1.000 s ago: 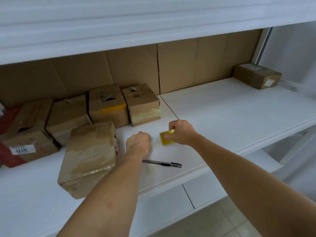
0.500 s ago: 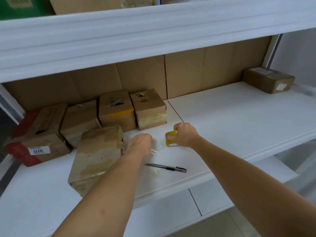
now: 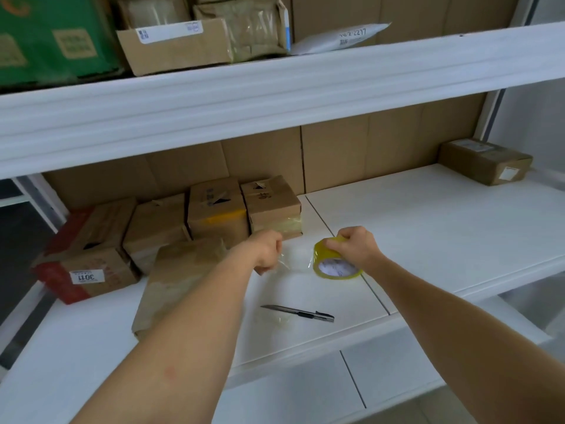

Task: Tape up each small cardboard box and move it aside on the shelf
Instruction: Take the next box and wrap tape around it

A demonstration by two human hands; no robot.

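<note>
A: What are the two hands doing?

B: The right hand (image 3: 351, 249) holds a roll of yellow tape (image 3: 331, 263) from the top, its fingers (image 3: 336, 244) curled over the ring; the roll is lifted above the white shelf (image 3: 428, 228), tilted so its hole faces us. The left hand (image 3: 267, 250) is a little to the left of the roll; its fingers are bunched and they pinch the loose end of a clear strip of tape (image 3: 290, 262); the strip runs from that hand across to the roll.

A: Where are the boxes?

B: One flat box (image 3: 180, 276) lies near us on the shelf, partly under the left arm, with clear tape on its top. Behind it, at the far wall, four small boxes stand in a row, side by side; the one at the right end (image 3: 272, 206) is just beyond the left hand; next to it is a box with a yellow patch (image 3: 217, 209), then a plain box (image 3: 156, 224), then a box with a red side (image 3: 85, 258) and a white sticker. One more box (image 3: 486, 160) sits far off to the right, well apart from the rest.

A: Anything else?

B: A knife (image 3: 298, 313) lies flat on the shelf, near us, between the two arms; the top shelf (image 3: 275, 96) carries a green box (image 3: 52, 38) and some parcels.
</note>
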